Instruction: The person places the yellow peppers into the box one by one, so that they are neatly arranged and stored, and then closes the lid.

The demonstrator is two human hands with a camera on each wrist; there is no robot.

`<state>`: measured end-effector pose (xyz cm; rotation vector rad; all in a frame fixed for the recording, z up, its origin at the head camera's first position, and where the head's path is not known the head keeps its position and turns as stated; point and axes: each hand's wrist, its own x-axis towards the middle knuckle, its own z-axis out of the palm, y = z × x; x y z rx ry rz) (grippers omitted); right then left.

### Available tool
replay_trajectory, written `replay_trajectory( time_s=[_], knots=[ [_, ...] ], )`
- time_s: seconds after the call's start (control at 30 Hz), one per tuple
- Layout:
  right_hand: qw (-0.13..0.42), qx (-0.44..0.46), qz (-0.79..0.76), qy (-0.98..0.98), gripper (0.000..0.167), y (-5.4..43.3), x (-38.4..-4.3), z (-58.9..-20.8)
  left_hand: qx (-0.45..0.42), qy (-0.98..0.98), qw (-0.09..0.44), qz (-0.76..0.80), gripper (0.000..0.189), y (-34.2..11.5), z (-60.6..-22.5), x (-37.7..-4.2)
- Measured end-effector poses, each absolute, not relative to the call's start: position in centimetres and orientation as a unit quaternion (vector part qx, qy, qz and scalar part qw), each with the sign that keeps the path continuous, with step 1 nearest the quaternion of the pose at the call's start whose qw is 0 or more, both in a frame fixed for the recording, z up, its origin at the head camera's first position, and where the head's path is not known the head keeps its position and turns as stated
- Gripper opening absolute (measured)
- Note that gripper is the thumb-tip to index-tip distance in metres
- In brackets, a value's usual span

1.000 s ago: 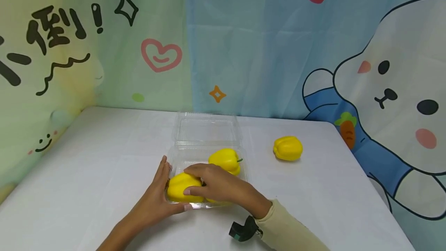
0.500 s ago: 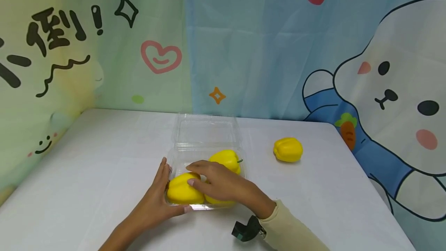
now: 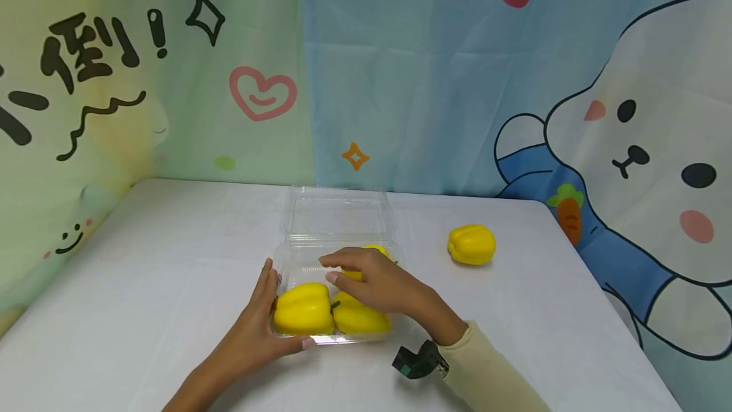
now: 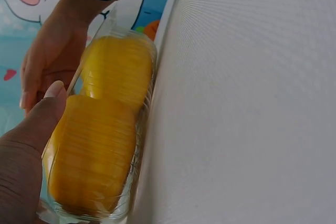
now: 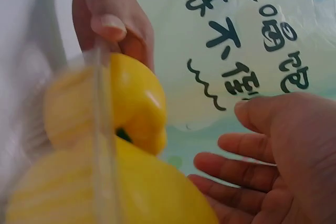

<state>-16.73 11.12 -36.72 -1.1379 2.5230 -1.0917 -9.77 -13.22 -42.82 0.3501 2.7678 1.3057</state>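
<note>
Fingers of the right hand (image 3: 374, 281): held apart and lightly bent, with nothing pinched; poised over the clear container (image 3: 296, 272). Whether the far pepper (image 3: 380, 249) is touched cannot be told.
Fingers of the left hand (image 3: 260, 326): spread from the thumb, which is laid along the near wall; the left side is met by the others, so the container's near left corner is framed.
Near left pepper (image 3: 303, 310): seated in the container, beside the left hand; yellow.
Near right pepper (image 3: 363, 316): seated alongside, its dark stem turned toward the near left pepper.
Far pepper: set behind the near right pepper, largely covered by the right hand in the head view.
Lid (image 3: 340, 212): folded back on the far side.
Right wrist: a black device (image 3: 420, 361) is worn by the cream sleeve (image 3: 494, 374).
Lone pepper (image 3: 471, 245): placed on the white desk (image 3: 171, 253), right of the container, well apart.
Writing: printed in black on the backdrop (image 3: 400, 68); "倒" (image 3: 78, 49) and an exclamation mark (image 3: 157, 33) can be read, and "不" (image 5: 224, 38) in the right wrist view.
</note>
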Motion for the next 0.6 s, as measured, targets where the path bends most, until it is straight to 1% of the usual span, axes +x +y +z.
replay_trajectory(
  time_s=[0.13, 0.2, 0.43, 0.6],
  knots=[
    [0.044, -0.397, -0.399, 0.825, 0.034, 12.1, -17.5, -36.7, 0.113, 0.896, 0.033, 0.428, 0.132, -13.3, -42.8, -9.8],
    [0.034, -0.403, -0.416, 0.815, 0.033, 12.7, -17.8, -36.6, 0.111, 0.894, 0.034, 0.432, 0.134, -13.3, -42.9, -9.9],
    [0.026, -0.412, -0.444, 0.795, 0.034, 14.3, -18.5, -35.7, 0.102, 0.895, 0.04, 0.433, 0.134, -13.2, -43.0, -10.0],
    [0.009, -0.424, -0.451, 0.785, 0.035, 15.6, -18.8, -35.0, 0.103, 0.897, 0.038, 0.429, 0.133, -13.3, -43.0, -9.9]
  ],
)
